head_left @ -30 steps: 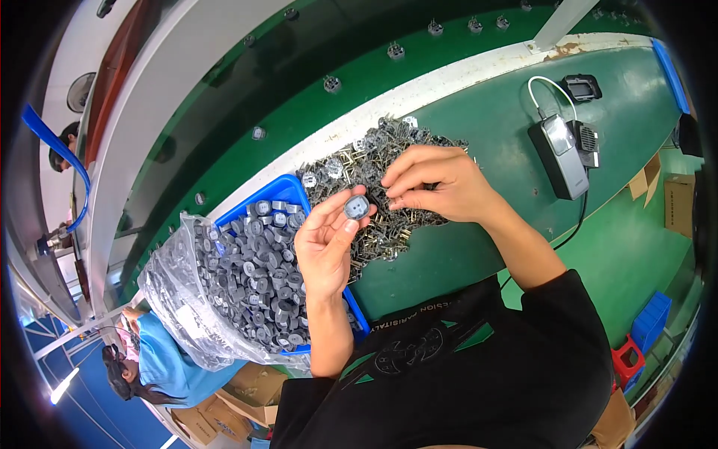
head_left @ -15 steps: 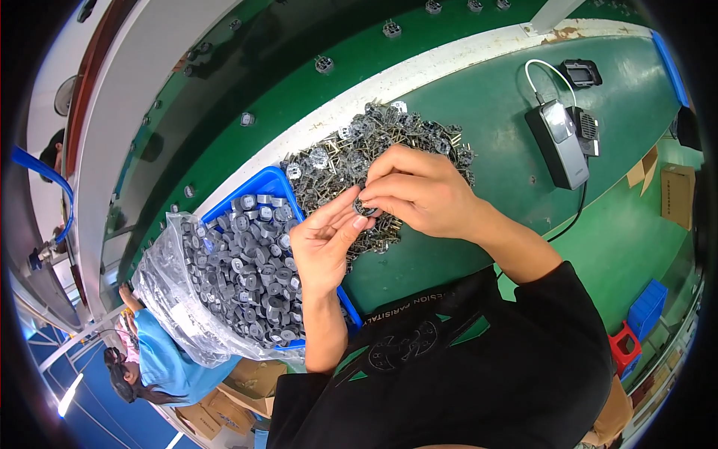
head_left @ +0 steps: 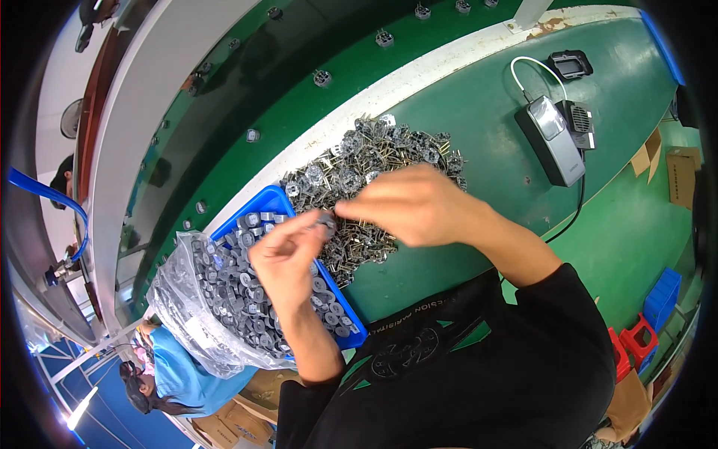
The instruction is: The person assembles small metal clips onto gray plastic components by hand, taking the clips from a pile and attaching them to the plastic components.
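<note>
A small round dark-grey part (head_left: 327, 223) is pinched between the thumb and fingers of my left hand (head_left: 288, 258), above the right edge of a blue bin (head_left: 344, 308). My right hand (head_left: 419, 206) is just right of it, over the pile, blurred, with its fingers pressed together; whatever is between their tips is too small to make out. Below both hands lies a heap of small round parts with metal pins (head_left: 389, 146). Many grey round caps (head_left: 235, 288) fill the bin, partly hidden by my left hand.
Clear plastic sheeting (head_left: 187, 307) hangs over the bin's left side. Beyond a white ledge (head_left: 359, 93), several parts are spaced out on a green belt (head_left: 292, 105). A black-and-grey device (head_left: 550, 138) with cables lies at right on the green table. Someone in blue (head_left: 191, 367) is at lower left.
My hands have moved apart and left a little, the left one going lower over the bin with the round part. The right hand has come off that part.
</note>
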`<control>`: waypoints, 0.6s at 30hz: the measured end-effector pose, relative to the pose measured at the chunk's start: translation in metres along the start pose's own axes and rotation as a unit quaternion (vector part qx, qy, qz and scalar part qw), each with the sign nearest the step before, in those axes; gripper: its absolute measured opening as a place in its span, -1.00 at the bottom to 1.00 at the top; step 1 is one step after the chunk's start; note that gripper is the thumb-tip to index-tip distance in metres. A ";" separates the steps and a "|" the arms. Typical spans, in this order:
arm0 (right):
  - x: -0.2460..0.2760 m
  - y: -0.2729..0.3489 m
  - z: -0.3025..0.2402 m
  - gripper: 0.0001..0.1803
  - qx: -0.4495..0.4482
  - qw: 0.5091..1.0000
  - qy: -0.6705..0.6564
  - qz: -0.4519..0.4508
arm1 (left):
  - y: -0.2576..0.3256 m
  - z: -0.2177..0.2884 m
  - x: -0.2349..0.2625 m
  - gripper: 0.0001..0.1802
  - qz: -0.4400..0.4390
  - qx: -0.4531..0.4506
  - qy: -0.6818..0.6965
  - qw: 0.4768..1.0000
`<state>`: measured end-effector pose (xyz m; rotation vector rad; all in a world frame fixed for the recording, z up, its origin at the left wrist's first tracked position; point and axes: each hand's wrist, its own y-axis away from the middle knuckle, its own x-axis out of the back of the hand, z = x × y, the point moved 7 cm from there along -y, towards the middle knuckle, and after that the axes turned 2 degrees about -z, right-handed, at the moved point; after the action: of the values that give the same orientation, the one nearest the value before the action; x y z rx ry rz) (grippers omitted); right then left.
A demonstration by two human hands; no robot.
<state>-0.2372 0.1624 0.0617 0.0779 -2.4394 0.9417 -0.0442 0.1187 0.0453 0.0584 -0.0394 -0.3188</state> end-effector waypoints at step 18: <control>0.054 0.022 0.091 -0.93 -0.262 0.946 0.183 -0.061 | -0.180 -0.054 0.150 -0.74 0.158 0.078 -0.378 0.909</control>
<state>-0.3297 0.1280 0.0179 -0.1241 -2.2203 0.2038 0.0442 -0.0962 -0.0151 0.0829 -0.8394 0.0046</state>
